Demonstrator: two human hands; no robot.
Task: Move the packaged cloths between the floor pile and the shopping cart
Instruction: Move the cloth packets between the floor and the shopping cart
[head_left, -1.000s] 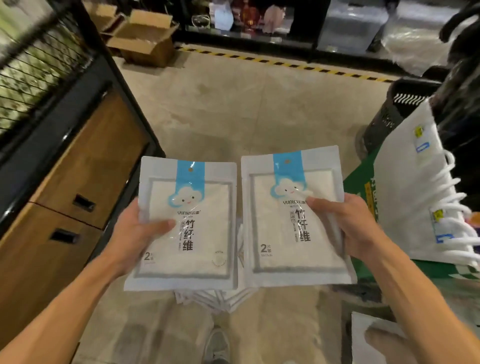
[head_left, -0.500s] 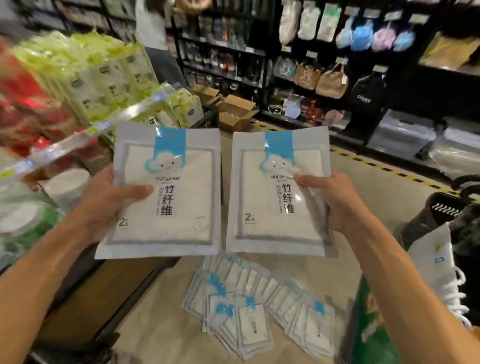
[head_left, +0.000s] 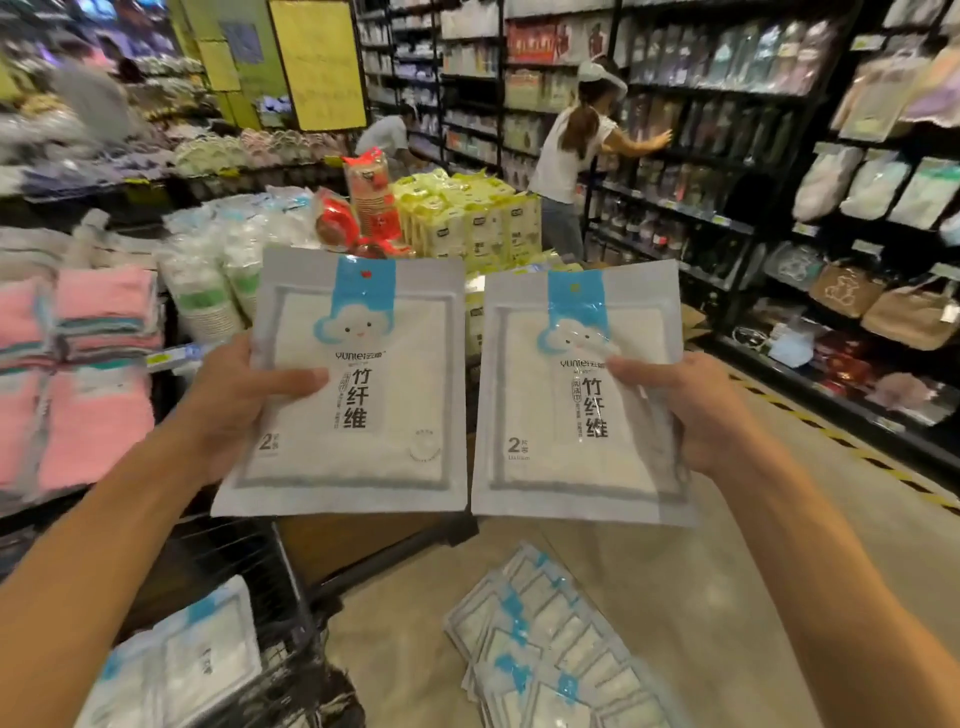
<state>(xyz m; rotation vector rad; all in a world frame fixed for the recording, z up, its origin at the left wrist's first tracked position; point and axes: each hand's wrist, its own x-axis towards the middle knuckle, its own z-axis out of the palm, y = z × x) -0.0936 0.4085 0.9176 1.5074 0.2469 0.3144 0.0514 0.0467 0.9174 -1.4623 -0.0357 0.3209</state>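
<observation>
My left hand (head_left: 236, 400) grips one packaged cloth (head_left: 363, 415), a white pack with a blue cloud label, by its left edge with the thumb across the front. My right hand (head_left: 696, 410) grips a second, matching packaged cloth (head_left: 550, 415) by its right edge. Both packs are held upright, side by side, at chest height. Below them on the floor lies the pile of packaged cloths (head_left: 550, 649), fanned out. At the lower left, the black wire shopping cart (head_left: 280, 623) holds several packs (head_left: 182, 670).
A display table with pink towels (head_left: 88, 374) and stacked paper cups (head_left: 208, 291) stands on the left. Yellow packs (head_left: 467, 218) are stacked ahead. Dark shelving (head_left: 779, 182) lines the right side, with a person (head_left: 571, 150) reaching into it. Bare floor (head_left: 727, 571) lies on the right.
The view has tilted up from the floor to the store aisle. Both hands have kept their packs held up side by side; the floor pile and cart now show below.
</observation>
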